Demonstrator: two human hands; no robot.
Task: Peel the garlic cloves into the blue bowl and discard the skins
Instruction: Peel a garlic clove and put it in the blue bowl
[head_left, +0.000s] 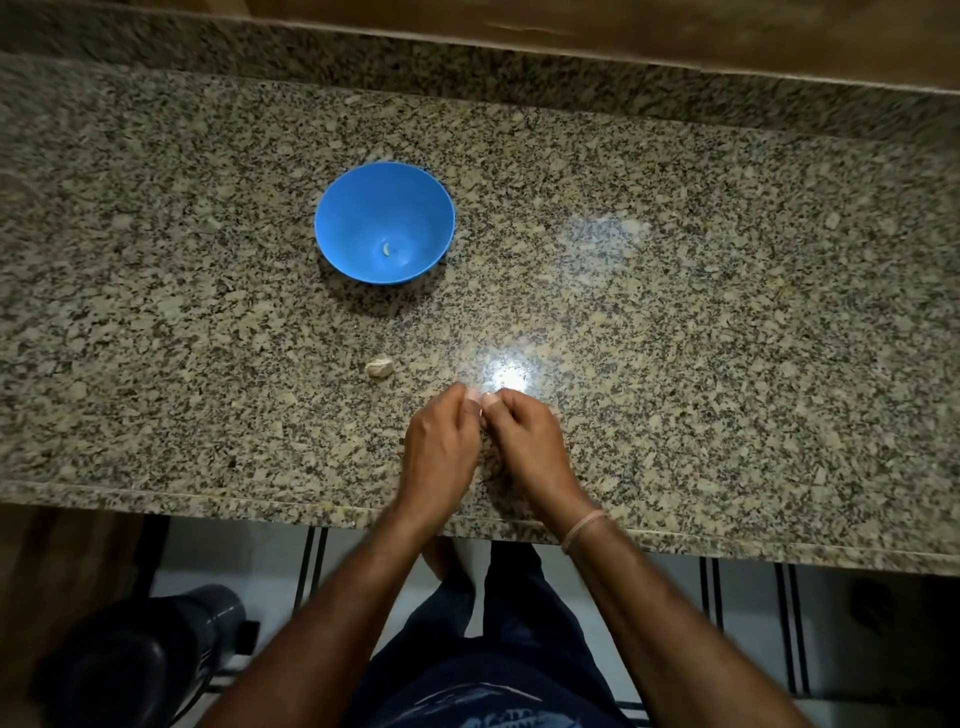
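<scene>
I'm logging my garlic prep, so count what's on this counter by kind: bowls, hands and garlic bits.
Bowls: 1, the blue bowl.
Hands: 2, left hand, right hand.
Garlic bits: 3, the bit in the bowl, the lump on the counter, the pinched bit held by both hands.
Total: 6.

counter (727, 312): speckled stone, brown and grey, runs long from left to right | bowl (349, 208): blue, round, stands upright on the counter, left of the middle | garlic lump (379, 368): small, pale, lies on the counter, nearer than the bowl, apart from it | bright shiny spot on the stone, right of the lump
</scene>
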